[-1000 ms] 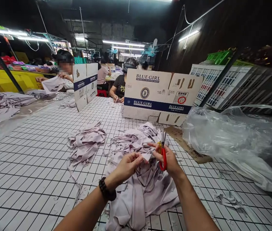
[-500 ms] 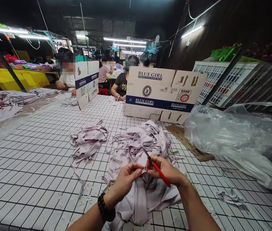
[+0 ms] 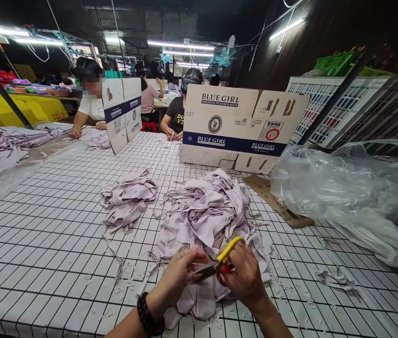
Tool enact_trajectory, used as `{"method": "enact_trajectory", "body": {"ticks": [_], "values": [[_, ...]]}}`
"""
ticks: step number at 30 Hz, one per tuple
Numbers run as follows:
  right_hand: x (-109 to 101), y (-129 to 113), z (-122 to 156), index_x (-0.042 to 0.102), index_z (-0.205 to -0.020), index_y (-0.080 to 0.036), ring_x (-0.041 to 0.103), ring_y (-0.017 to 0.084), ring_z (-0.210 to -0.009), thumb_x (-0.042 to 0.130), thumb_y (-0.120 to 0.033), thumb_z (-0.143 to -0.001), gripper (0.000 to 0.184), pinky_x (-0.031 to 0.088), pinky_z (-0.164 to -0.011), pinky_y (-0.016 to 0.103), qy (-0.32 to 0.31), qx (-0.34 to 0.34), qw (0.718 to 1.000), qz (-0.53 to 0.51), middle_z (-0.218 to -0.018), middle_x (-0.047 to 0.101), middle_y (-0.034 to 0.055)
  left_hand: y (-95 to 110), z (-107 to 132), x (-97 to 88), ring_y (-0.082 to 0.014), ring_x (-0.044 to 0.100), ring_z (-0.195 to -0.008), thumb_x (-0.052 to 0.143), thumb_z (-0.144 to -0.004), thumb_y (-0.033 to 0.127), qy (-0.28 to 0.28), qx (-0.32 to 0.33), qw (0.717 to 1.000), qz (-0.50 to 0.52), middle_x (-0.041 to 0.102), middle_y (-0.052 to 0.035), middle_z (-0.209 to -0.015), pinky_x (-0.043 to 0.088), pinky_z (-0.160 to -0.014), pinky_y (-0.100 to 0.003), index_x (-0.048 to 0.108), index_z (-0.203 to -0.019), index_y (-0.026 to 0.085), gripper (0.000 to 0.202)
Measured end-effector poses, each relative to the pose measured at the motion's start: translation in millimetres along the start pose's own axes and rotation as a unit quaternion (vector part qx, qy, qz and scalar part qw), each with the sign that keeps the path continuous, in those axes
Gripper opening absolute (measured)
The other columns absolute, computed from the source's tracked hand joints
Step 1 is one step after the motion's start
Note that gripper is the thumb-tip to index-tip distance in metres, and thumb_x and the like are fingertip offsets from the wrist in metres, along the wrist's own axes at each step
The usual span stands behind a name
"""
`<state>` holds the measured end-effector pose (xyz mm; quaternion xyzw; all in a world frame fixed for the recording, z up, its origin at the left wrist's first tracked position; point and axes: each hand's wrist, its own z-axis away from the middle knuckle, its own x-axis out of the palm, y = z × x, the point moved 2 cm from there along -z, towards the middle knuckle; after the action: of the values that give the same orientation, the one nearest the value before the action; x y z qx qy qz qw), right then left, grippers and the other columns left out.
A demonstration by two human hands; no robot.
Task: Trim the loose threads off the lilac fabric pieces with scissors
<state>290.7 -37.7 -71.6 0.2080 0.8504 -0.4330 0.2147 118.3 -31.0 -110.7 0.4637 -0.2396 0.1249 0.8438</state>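
My right hand (image 3: 244, 272) is closed around scissors (image 3: 232, 246) with one yellow and one red handle. Their blades point left, close against the fingers of my left hand (image 3: 176, 274). That hand is pinched on a piece of pale lilac fabric, mostly hidden by the fingers and blades. Beneath both hands spreads a large heap of pale lilac fabric pieces (image 3: 216, 206) with thin straps. A smaller pile of the same fabric (image 3: 128, 197) lies to the left.
Beyond the heap stands a cardboard panel (image 3: 234, 124), with another panel (image 3: 121, 112) farther left. A clear plastic bag (image 3: 347, 197) and brown cardboard (image 3: 276, 202) lie right. Small offcuts dot the checked tablecloth (image 3: 61, 244). Several people sit across the table.
My right hand has turned the scissors from pointing away to pointing left, bringing the blades to my left fingers. Both hands sit slightly lower in view. A person at far left has lowered an arm.
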Motion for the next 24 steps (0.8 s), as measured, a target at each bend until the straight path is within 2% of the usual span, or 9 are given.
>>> {"method": "enact_trajectory", "body": {"ticks": [2, 7, 9, 12, 15, 16, 19, 21, 24], "values": [[0.9, -10.5, 5.8, 0.063, -0.082, -0.025, 0.064, 0.024, -0.077, 0.056, -0.011, -0.078, 0.016, 0.048, -0.083, 0.044, -0.004, -0.065, 0.997, 0.033, -0.077, 0.068, 0.0055, -0.7, -1.6, 6.8, -0.0112, 0.056, -0.056, 0.071, -0.067, 0.063, -0.041, -0.057, 0.997, -0.01, 0.066, -0.0068, -0.074, 0.043, -0.051, -0.021, 0.068, -0.079, 0.01, 0.054], [12.4, -37.2, 18.7, 0.062, -0.095, -0.023, 0.068, 0.022, -0.074, 0.042, -0.002, -0.082, 0.031, 0.055, -0.076, 0.038, -0.041, -0.217, 0.96, 0.173, -0.075, 0.07, 0.006, 8.9, -2.3, 15.7, -0.0027, 0.023, -0.041, 0.077, -0.064, 0.057, -0.068, -0.008, 0.993, -0.093, 0.036, 0.009, -0.046, 0.014, -0.041, -0.018, 0.068, -0.073, 0.01, 0.049], [12.8, -38.8, 23.4, 0.06, -0.103, -0.021, 0.069, 0.024, -0.082, 0.044, -0.005, -0.081, 0.032, 0.056, -0.077, 0.038, -0.047, -0.185, 0.971, 0.143, -0.085, 0.072, 0.0089, 14.0, 0.0, 15.1, -0.0025, 0.018, -0.042, 0.078, -0.063, 0.056, -0.072, 0.005, 0.991, -0.113, 0.038, 0.0093, -0.047, 0.01, -0.043, -0.02, 0.069, -0.075, 0.01, 0.049], [6.2, -31.6, 28.3, 0.056, -0.112, -0.02, 0.068, 0.025, -0.091, 0.054, -0.016, -0.082, 0.031, 0.056, -0.078, 0.036, -0.046, -0.038, 0.997, 0.042, -0.098, 0.07, 0.0108, 21.2, 4.2, 13.0, -0.002, 0.021, -0.043, 0.076, -0.064, 0.06, -0.07, 0.035, 0.988, -0.132, 0.061, 0.0011, -0.066, 0.012, -0.044, -0.021, 0.07, -0.085, 0.011, 0.053], [-4.3, -21.2, 27.5, 0.057, -0.087, -0.022, 0.063, 0.019, -0.066, 0.065, -0.029, -0.081, 0.011, 0.053, -0.06, 0.027, -0.036, 0.127, 0.991, 0.01, -0.076, 0.066, 0.0033, 26.2, 6.9, 12.7, -0.0033, 0.028, -0.045, 0.07, -0.068, 0.063, -0.068, 0.077, 0.98, -0.173, 0.067, -0.0031, -0.076, 0.017, -0.045, -0.021, 0.07, -0.088, 0.011, 0.055], [-7.4, -19.1, 25.5, 0.055, -0.078, -0.023, 0.058, 0.017, -0.059, 0.068, -0.032, -0.079, 0.016, 0.05, -0.054, 0.025, -0.039, 0.156, 0.987, 0.019, -0.069, 0.062, 0.0007, 26.8, 7.2, 13.2, -0.0044, 0.03, -0.046, 0.068, -0.07, 0.064, -0.072, 0.085, 0.976, -0.186, 0.066, -0.0028, -0.074, 0.02, -0.046, -0.021, 0.07, -0.088, 0.011, 0.055], [-13.1, -15.5, 15.6, 0.052, -0.071, -0.023, 0.049, 0.015, -0.055, 0.072, -0.037, -0.075, 0.025, 0.046, -0.05, 0.024, -0.037, 0.197, 0.979, 0.026, -0.063, 0.055, -0.002, 26.2, 6.2, 15.2, -0.0079, 0.04, -0.05, 0.06, -0.077, 0.065, -0.105, 0.1, 0.964, -0.224, 0.063, -0.002, -0.069, 0.03, -0.05, -0.022, 0.069, -0.09, 0.012, 0.055], [-13.1, -12.5, 7.9, 0.059, -0.087, -0.023, 0.051, 0.016, -0.061, 0.067, -0.035, -0.079, 0.017, 0.048, -0.052, 0.024, -0.015, 0.212, 0.977, -0.018, -0.077, 0.06, 0.0015, 25.1, 4.8, 16.4, -0.0091, 0.042, -0.052, 0.056, -0.081, 0.065, -0.127, 0.116, 0.954, -0.247, 0.062, -0.0017, -0.068, 0.033, -0.052, -0.022, 0.067, -0.089, 0.013, 0.053], [-4.7, -3.1, -3.6, 0.058, -0.114, -0.022, 0.057, 0.018, -0.075, 0.066, -0.031, -0.079, 0.037, 0.052, -0.061, 0.026, -0.02, 0.208, 0.969, -0.13, -0.099, 0.061, 0.0062, 26.2, 3.9, 18.3, -0.0104, 0.043, -0.054, 0.05, -0.087, 0.061, -0.139, 0.16, 0.935, -0.284, 0.059, -0.0015, -0.069, 0.035, -0.053, -0.023, 0.066, -0.088, 0.015, 0.048]]}}
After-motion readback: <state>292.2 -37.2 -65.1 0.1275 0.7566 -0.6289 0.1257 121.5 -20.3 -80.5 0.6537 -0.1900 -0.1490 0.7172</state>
